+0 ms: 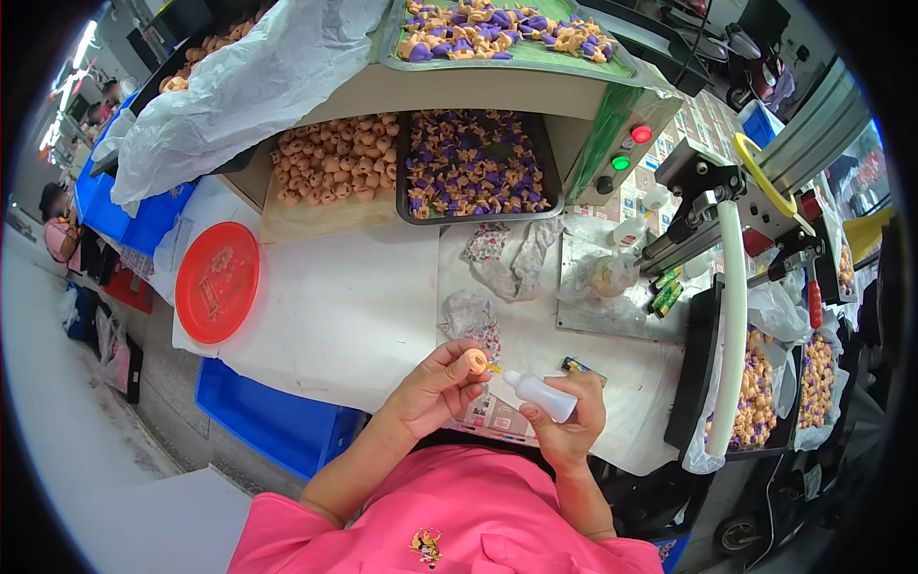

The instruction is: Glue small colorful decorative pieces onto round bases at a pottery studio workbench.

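Between the thumb and fingers of my left hand (424, 394) is a small peach-coloured doll head (476, 361), round with a dark opening. My right hand (574, 423) is closed around a white squeeze bottle (543, 396), tilted with its nozzle pointing left. The yellow nozzle tip (493, 367) is right beside the doll head; whether it touches is too small to tell. Both hands are above the near edge of the white-covered table (354, 297).
Ahead, a shelf holds a pile of doll heads (335, 163) and a black tray (553, 196) of purple-and-peach doll parts. A red plate (218, 325) lies left. A metal press (708, 220) stands right, near crumpled plastic (516, 268) and a small glue tube (581, 369).
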Motion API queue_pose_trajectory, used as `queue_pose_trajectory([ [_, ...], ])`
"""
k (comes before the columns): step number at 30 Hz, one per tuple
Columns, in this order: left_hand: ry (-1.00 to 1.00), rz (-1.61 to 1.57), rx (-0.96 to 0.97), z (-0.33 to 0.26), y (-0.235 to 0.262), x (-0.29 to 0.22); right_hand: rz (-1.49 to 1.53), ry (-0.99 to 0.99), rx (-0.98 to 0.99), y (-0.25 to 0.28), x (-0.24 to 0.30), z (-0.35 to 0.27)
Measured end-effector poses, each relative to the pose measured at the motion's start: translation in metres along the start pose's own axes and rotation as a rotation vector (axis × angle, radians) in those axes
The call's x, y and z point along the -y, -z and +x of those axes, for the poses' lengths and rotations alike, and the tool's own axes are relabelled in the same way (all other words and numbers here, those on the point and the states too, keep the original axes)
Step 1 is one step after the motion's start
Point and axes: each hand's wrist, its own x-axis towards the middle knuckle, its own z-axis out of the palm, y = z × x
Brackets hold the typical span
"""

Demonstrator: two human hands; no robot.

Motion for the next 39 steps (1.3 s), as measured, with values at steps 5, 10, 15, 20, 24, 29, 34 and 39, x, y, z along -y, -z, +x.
queue_pose_trajectory([
  [5, 0.02, -0.009, 0.013, 0.003, 0.002, 0.001, 0.038, -0.038, 0.001, -0.002, -0.004, -0.003],
  [10, 0.018, -0.014, -0.008, 0.004, 0.001, 0.002, -0.004, -0.019, -0.003, -0.001, -0.005, -0.001],
  [15, 0.018, -0.033, -0.005, 0.007, 0.004, 0.005, -0.026, -0.059, 0.011, 0.005, -0.005, -0.004],
  [20, 0.017, -0.037, -0.002, 0.009, 0.004, 0.009, -0.047, -0.093, 0.034, 0.013, -0.006, -0.008],
  [24, 0.024, -0.035, -0.004, 0.011, 0.003, 0.013, -0.048, -0.092, 0.027, 0.017, -0.008, -0.01],
  [29, 0.023, -0.031, -0.013, 0.013, 0.0, 0.017, -0.029, -0.1, -0.006, 0.02, -0.009, -0.012],
  [34, 0.005, -0.018, -0.034, 0.013, -0.004, 0.02, -0.021, -0.038, -0.024, 0.022, -0.012, -0.009],
  [39, 0.016, -0.016, -0.025, 0.014, -0.003, 0.021, 0.003, -0.061, -0.014, 0.023, -0.011, -0.009],
])
